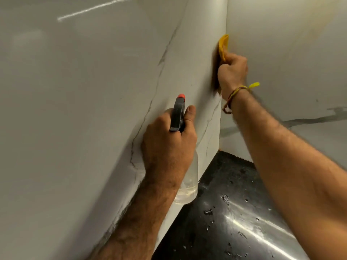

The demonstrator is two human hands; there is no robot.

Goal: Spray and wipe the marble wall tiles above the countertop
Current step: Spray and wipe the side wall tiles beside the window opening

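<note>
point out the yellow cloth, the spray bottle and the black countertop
yellow cloth [223, 46], head view, on its folded upper part.
spray bottle [178, 115], head view, on its dark trigger head.
black countertop [221, 184], head view, on a bare wet patch.

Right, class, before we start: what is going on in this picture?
A person is cleaning marble wall tiles in a corner above a black countertop. The right hand grips a yellow cloth and presses it into the corner where the two walls meet. The left hand holds a clear spray bottle with a black trigger head, its nozzle pointing up along the wall. Water drops lie on the countertop.
</note>
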